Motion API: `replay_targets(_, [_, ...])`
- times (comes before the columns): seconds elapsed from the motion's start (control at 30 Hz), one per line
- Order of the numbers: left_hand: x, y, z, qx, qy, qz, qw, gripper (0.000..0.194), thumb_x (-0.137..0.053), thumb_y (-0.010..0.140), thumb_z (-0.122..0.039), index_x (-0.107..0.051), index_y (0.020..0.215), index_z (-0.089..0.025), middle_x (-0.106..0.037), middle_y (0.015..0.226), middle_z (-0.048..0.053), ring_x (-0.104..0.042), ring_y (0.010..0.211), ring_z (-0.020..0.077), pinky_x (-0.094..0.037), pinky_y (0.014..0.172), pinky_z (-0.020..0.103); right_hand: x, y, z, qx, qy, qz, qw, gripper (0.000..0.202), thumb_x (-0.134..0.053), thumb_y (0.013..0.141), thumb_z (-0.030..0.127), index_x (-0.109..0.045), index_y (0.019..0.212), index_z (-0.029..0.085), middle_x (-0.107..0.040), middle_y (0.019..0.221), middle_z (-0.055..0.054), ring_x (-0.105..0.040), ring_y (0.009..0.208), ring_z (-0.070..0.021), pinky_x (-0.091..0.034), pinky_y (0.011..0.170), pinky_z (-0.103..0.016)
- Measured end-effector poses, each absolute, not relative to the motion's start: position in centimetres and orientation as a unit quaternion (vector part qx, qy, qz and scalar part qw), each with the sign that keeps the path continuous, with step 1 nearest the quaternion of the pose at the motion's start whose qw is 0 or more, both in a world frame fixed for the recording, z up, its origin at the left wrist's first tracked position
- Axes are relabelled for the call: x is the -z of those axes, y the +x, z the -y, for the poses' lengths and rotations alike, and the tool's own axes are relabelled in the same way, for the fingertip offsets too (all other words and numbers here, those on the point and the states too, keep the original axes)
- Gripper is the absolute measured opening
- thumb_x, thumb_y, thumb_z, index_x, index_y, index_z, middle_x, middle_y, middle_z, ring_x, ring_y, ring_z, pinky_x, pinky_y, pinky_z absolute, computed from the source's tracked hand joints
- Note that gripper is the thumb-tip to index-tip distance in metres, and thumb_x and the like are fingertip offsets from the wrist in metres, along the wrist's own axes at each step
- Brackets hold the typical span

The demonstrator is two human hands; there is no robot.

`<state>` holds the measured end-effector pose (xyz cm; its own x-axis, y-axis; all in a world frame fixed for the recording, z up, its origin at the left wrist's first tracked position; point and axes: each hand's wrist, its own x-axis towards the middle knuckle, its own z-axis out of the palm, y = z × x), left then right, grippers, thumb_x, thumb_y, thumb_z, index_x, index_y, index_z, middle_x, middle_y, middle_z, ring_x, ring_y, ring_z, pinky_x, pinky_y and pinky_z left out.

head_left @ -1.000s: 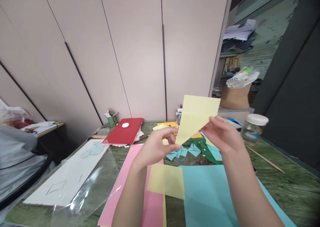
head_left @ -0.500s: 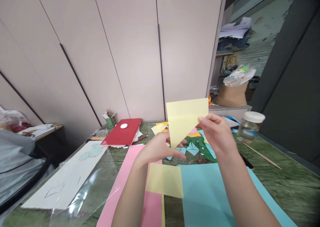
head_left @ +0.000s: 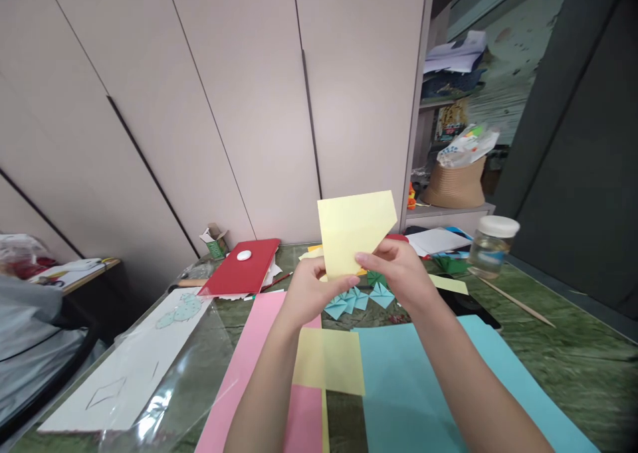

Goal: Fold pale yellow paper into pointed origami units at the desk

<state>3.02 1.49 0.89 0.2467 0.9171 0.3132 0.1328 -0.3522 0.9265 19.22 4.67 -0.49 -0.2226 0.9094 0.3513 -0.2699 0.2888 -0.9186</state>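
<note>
A pale yellow sheet of paper [head_left: 351, 227] is held up above the table, its lower right edge slanted. My left hand [head_left: 312, 290] grips its bottom left corner between thumb and fingers. With thumb and fingers my right hand [head_left: 399, 267] pinches the slanted edge. Below them lies another yellow sheet [head_left: 331, 360], over the edge of the pink paper [head_left: 249, 366]. Blue paper [head_left: 403, 380] spreads beneath my right forearm. Behind my hands sit several small folded light-blue papers [head_left: 381, 295] and a green folded piece [head_left: 375, 278], partly hidden.
To the left are a red folder [head_left: 239, 267] with a white round object [head_left: 244, 256] and a drawing sheet [head_left: 124, 366] under clear plastic. A lidded jar [head_left: 491, 250], a wooden stick [head_left: 513, 300] and a black phone-like object [head_left: 466, 307] are at right.
The yellow paper has come lower and a little left. My right hand has moved left along its slanted edge, and my left thumb has closed onto the paper's lower corner.
</note>
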Motion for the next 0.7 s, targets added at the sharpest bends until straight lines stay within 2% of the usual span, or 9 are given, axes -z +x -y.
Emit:
replay_targets(0.13, [-1.1,3.0,-1.0,-0.483,0.672,-0.410,0.383,0.021,-0.070,0.071,-0.029,-0.071,0.084,-0.012,-0.071,0.084,0.008,-0.064,0.086,0.0245,-0.049,0.075,0.033,0.5,19.2,-4.7,-0.547,-0.264,0.544,0.579,0.017,-0.079,0.063,0.033,-0.070,0.064,0.018,-0.069,0.066,-0.003,-0.059,0.064,-0.0165,-0.046,0.061,-0.028])
replay_targets(0.23, [-1.4,2.7,-0.6,-0.494,0.684,-0.409,0.348,0.016,-0.071,0.070,-0.030,-0.066,0.068,-0.014,-0.066,0.073,0.004,-0.061,0.076,0.0188,-0.047,0.071,0.030,0.3,19.1,-4.4,-0.556,-0.243,0.512,0.607,0.016,-0.078,0.065,0.032,-0.069,0.063,0.019,-0.068,0.066,-0.003,-0.059,0.065,-0.0162,-0.046,0.066,-0.030])
replay_targets(0.33, [-1.5,2.4,-0.4,-0.509,0.691,-0.405,0.315,0.025,-0.071,0.070,-0.029,-0.055,0.056,-0.016,-0.060,0.064,0.000,-0.055,0.069,0.0146,-0.043,0.068,0.027,-0.1,19.2,-4.3,-0.567,-0.228,0.484,0.626,0.016,-0.078,0.066,0.030,-0.067,0.060,0.020,-0.067,0.066,-0.002,-0.059,0.065,-0.0161,-0.046,0.069,-0.031])
replay_targets(0.53, [-1.7,0.9,-0.2,-0.524,0.690,-0.374,0.329,0.018,-0.071,0.073,-0.028,-0.062,0.062,-0.017,-0.059,0.063,0.000,-0.053,0.064,0.0129,-0.041,0.062,0.025,-0.3,22.0,-6.2,-0.510,-0.230,0.378,0.738,0.031,-0.080,0.062,0.034,-0.056,0.047,0.021,-0.052,0.049,0.003,-0.050,0.052,-0.0116,-0.045,0.058,-0.029])
replay_targets(0.7, [-1.8,0.1,-0.4,-0.542,0.670,-0.416,0.290,0.020,-0.064,0.080,-0.035,-0.070,0.072,-0.018,-0.068,0.075,0.004,-0.059,0.074,0.0161,-0.044,0.067,0.025,-0.3,23.2,-6.4,-0.472,-0.247,0.413,0.739,0.030,-0.082,0.061,0.029,-0.056,0.048,0.020,-0.052,0.051,0.004,-0.048,0.051,-0.0099,-0.042,0.056,-0.027])
